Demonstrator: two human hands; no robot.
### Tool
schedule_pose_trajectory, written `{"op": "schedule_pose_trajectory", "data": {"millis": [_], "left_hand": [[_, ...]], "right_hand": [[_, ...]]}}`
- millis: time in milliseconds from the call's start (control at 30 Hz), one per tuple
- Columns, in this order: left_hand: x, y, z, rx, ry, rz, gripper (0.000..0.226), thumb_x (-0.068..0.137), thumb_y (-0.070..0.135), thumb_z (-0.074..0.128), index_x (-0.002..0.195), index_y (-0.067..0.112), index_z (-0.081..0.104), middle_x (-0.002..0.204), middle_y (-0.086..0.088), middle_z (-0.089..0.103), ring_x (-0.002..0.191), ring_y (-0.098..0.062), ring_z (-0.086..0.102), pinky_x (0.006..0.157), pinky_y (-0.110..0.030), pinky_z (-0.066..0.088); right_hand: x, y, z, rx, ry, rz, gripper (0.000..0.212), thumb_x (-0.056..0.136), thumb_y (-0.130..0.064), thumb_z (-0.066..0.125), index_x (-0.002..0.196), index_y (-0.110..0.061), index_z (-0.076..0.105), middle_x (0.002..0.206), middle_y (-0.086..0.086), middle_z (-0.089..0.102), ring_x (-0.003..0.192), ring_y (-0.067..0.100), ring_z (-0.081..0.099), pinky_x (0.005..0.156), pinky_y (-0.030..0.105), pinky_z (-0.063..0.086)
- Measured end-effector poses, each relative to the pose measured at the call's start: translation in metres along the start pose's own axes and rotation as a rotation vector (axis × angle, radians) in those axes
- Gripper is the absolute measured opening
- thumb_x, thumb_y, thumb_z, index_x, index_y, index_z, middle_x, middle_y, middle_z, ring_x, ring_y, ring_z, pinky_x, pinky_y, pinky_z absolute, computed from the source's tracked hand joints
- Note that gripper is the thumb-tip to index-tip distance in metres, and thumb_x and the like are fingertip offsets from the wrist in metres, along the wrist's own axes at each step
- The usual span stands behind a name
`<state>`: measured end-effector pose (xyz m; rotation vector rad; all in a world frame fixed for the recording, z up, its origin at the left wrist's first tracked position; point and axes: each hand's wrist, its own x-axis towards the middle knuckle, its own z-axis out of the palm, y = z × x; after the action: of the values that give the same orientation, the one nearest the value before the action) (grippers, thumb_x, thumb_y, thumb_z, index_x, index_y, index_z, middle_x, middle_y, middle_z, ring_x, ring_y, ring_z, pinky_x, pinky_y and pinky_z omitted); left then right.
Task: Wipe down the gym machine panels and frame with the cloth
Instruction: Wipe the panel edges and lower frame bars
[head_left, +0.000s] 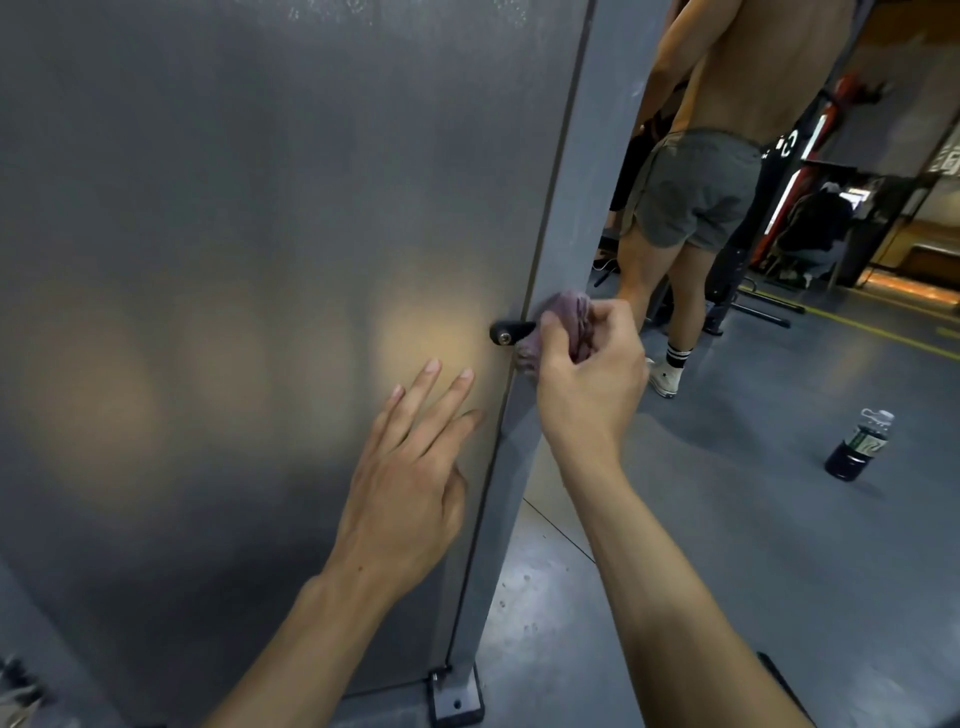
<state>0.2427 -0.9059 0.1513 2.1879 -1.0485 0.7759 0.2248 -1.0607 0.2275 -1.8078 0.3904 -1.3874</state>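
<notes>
The left hand (402, 475) reaches forward with fingers (415, 392) straight and spread; the right hand (592, 376) (farther out) is curled tight.

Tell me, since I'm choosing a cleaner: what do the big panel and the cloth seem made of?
The panel looks like frosted translucent plastic, possibly acrylic: matte, with blurred warm glows on it. The cloth, bunched in the right hand, looks like soft purplish fabric, maybe microfibre; its fuzzy, crumpled surface suggests so.

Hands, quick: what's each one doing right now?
Left hand: open, fingers straight against the panel.
Right hand: closed, gripping the purple cloth at the frame.
</notes>
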Motion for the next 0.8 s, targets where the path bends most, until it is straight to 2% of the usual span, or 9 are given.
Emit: {"op": "schedule_pose_trajectory", "data": {"millis": [100,200,267,400,433,533,600,700,800], "left_hand": [[0.0,-0.001,0.0,-0.008,0.007,0.004,0.061,0.078,-0.009,0.064,0.135,0.012,0.063,0.164,0.0,0.037,0.159,-0.022,0.015,0.129,-0.042,0.012],[0.0,0.0,0.0,-0.011,0.021,0.0,0.064,0.076,-0.009,0.066,0.136,0.013,0.063,0.163,0.0,0.04,0.158,-0.022,0.017,0.128,-0.043,0.014],[0.0,0.001,0.0,-0.012,0.017,0.003,0.064,0.076,-0.008,0.065,0.136,0.014,0.063,0.163,0.0,0.04,0.158,-0.022,0.017,0.128,-0.045,0.015],[0.001,-0.002,0.0,-0.007,0.005,0.009,0.059,0.079,-0.008,0.063,0.133,0.014,0.064,0.163,0.001,0.039,0.159,-0.021,0.014,0.128,-0.046,0.016],[0.001,-0.002,0.0,-0.006,0.004,0.009,0.059,0.078,-0.009,0.063,0.133,0.014,0.064,0.163,0.001,0.04,0.159,-0.021,0.015,0.128,-0.046,0.016],[0.001,-0.001,0.0,-0.013,0.011,0.005,0.061,0.076,-0.009,0.064,0.132,0.014,0.065,0.162,0.0,0.042,0.158,-0.022,0.017,0.127,-0.046,0.018],[0.001,0.0,0.0,-0.01,0.013,0.003,0.06,0.076,-0.008,0.064,0.132,0.014,0.065,0.161,0.0,0.042,0.158,-0.023,0.018,0.127,-0.046,0.017],[0.001,-0.001,0.0,-0.005,-0.001,0.004,0.059,0.077,-0.007,0.065,0.131,0.015,0.066,0.162,0.001,0.041,0.159,-0.022,0.016,0.128,-0.045,0.016],[0.001,-0.002,-0.001,-0.009,-0.008,-0.001,0.057,0.078,-0.007,0.064,0.131,0.016,0.066,0.162,0.002,0.041,0.159,-0.02,0.014,0.128,-0.045,0.016]], "right_hand": [[-0.002,0.003,-0.004,-0.067,-0.046,-0.139,0.013,0.095,-0.019,0.069,0.094,-0.016,0.057,0.069,-0.015,0.056,0.063,0.0,0.054,0.061,0.01,0.037],[-0.022,0.029,-0.013,-0.106,-0.119,-0.136,0.011,0.094,-0.016,0.069,0.096,-0.015,0.058,0.073,-0.007,0.062,0.064,0.008,0.055,0.062,0.024,0.041],[-0.02,0.03,-0.012,-0.085,-0.114,-0.132,0.01,0.094,-0.017,0.07,0.094,-0.014,0.06,0.073,-0.006,0.064,0.064,0.01,0.056,0.062,0.028,0.044],[0.003,0.004,-0.004,-0.079,-0.057,-0.25,0.008,0.093,-0.015,0.071,0.096,-0.01,0.065,0.076,-0.016,0.06,0.068,0.0,0.057,0.065,0.014,0.044],[0.004,0.005,-0.005,-0.091,-0.084,-0.287,0.007,0.094,-0.013,0.07,0.099,-0.009,0.066,0.079,-0.014,0.063,0.07,0.001,0.059,0.067,0.016,0.047],[-0.001,0.024,-0.02,-0.153,-0.218,-0.319,0.014,0.093,-0.004,0.067,0.105,-0.011,0.068,0.084,-0.003,0.069,0.075,0.014,0.065,0.07,0.035,0.054],[0.001,0.03,-0.026,-0.179,-0.214,-0.318,0.014,0.093,-0.005,0.067,0.104,-0.012,0.069,0.081,-0.003,0.068,0.07,0.015,0.063,0.067,0.04,0.054],[0.01,0.016,-0.018,-0.116,-0.159,-0.367,0.012,0.093,-0.006,0.068,0.104,-0.009,0.07,0.085,-0.002,0.069,0.074,0.013,0.064,0.069,0.035,0.054],[0.01,0.007,-0.012,-0.182,-0.221,-0.507,0.022,0.087,0.0,0.067,0.108,-0.007,0.069,0.095,0.002,0.069,0.085,0.017,0.063,0.074,0.033,0.052]]}}
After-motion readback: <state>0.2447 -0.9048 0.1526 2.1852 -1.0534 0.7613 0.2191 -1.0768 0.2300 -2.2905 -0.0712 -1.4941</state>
